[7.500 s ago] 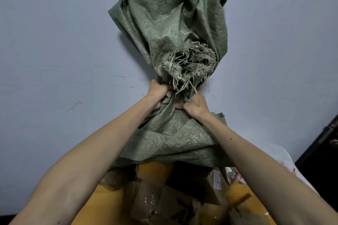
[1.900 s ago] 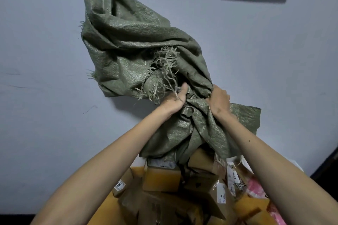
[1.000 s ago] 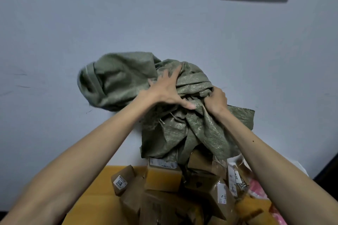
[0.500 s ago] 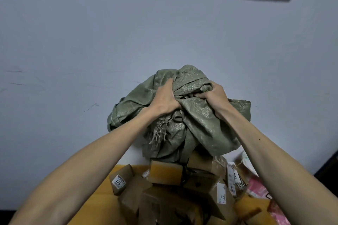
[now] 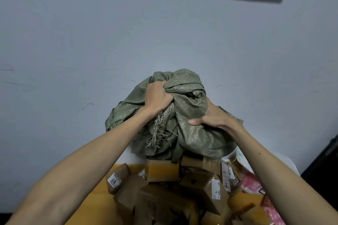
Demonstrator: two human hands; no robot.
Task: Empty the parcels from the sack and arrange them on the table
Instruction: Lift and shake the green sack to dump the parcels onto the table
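Observation:
A crumpled green woven sack (image 5: 184, 133) with frayed threads is bunched into a ball above a heap of parcels. My left hand (image 5: 158, 97) grips a fistful of its fabric near the top. My right hand (image 5: 215, 118) lies over the sack's right side, thumb and fingers wrapped on the cloth. Below the sack, several brown cardboard parcels (image 5: 201, 190) with white labels lie piled on the yellow table (image 5: 97, 193). One small box (image 5: 117, 179) marked 1011 leans at the pile's left edge.
A pink printed packet (image 5: 254, 184) and a white plastic bag (image 5: 285, 162) lie at the pile's right. The pale wall (image 5: 91, 42) stands right behind the table. A dark door edge (image 5: 325, 159) shows at far right.
The sack, held high and loose earlier, has been gathered down into a tight ball over the pile. My right hand has shifted from the top folds to the sack's right side.

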